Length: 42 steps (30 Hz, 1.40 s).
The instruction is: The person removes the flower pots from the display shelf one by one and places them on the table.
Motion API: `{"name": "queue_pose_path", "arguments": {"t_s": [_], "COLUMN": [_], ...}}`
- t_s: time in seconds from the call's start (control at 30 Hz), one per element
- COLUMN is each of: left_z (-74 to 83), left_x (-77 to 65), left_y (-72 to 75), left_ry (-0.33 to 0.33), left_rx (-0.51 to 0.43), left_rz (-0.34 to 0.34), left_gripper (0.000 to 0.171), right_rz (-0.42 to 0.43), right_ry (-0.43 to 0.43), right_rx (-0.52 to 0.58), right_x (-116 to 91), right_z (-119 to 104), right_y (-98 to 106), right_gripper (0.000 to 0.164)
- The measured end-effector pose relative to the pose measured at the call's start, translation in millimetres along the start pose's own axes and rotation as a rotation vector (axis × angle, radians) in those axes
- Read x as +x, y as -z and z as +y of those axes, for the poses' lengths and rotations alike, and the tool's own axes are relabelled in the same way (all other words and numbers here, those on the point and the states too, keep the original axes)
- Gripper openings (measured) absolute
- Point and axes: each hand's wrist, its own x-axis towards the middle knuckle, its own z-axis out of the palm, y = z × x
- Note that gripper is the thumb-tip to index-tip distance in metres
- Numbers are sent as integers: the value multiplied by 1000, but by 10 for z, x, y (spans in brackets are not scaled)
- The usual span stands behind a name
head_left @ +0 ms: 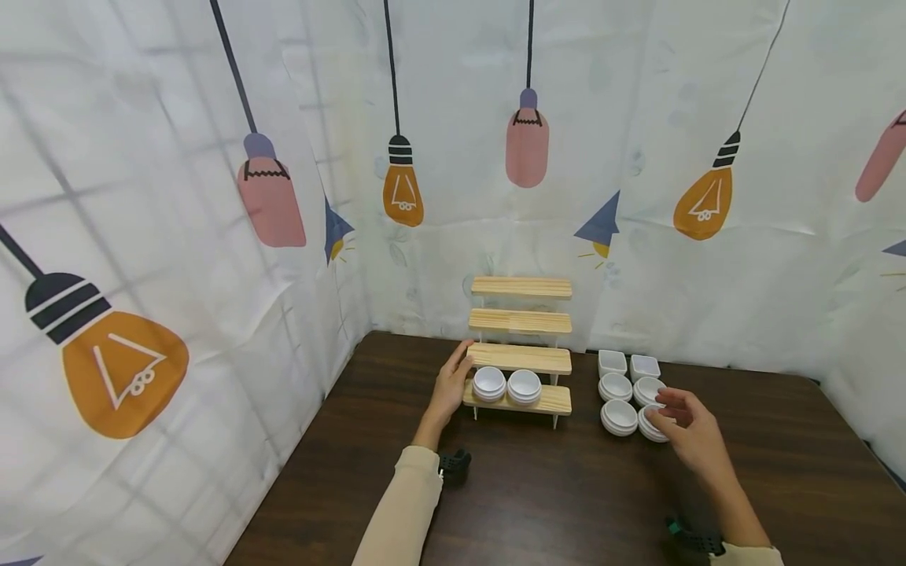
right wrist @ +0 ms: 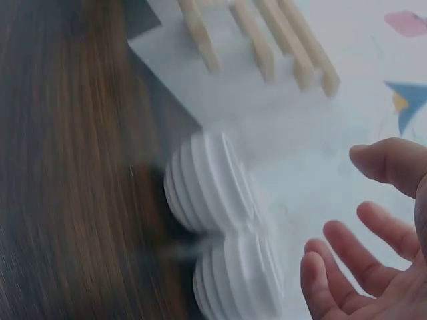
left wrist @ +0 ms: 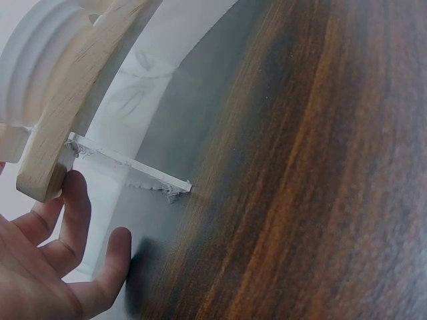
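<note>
In the head view my left hand point(head_left: 446, 389) is at the left end of a four-tier wooden display stand point(head_left: 519, 358), its fingers beside the lower boards. The left wrist view has one fingertip touching the end of the lowest board point(left wrist: 50, 160), with another finger free of it. Two white round ribbed bowls point(head_left: 489, 382) sit side by side on that board. My right hand point(head_left: 690, 428) hovers over the front right of several white round bowls point(head_left: 619, 417) on the table, thumb and fingers spread apart. Nothing is between them in the right wrist view.
Two white square bowls point(head_left: 612, 362) stand behind the round ones, near the back edge of the dark wooden table point(head_left: 552, 495). A white curtain point(head_left: 453, 259) printed with lamps hangs behind and to the left. White legs point(left wrist: 133, 163) prop up the stand.
</note>
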Motion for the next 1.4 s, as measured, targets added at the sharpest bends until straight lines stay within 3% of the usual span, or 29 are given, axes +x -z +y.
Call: {"name": "queue_pose_path", "arguments": {"t_s": [0.17, 0.4, 0.73, 1.0, 1.4], "left_z": [-3, -8, -43, -407, -443], "left_x": [3, -10, -13, 197, 199], "left_y": [-3, -3, -8, -63, -87], "left_ry": [-5, -6, -8, -24, -29], "left_rx": [-5, -3, 9, 3, 7], "left_rz": [5, 8, 14, 49, 72], "left_gripper": [47, 47, 45, 48, 45], "right_rz": [-34, -109, -206, -252, -277], "right_ry": [77, 133, 90, 80, 48], "right_rx": [88, 104, 175, 265, 324], "right_x": [0, -30, -30, 41, 163], "right_z": [-124, -256, -385, -483, -630], "right_y": [-194, -512, -816, -1013, -1179], "right_gripper": [46, 39, 42, 44, 49]}}
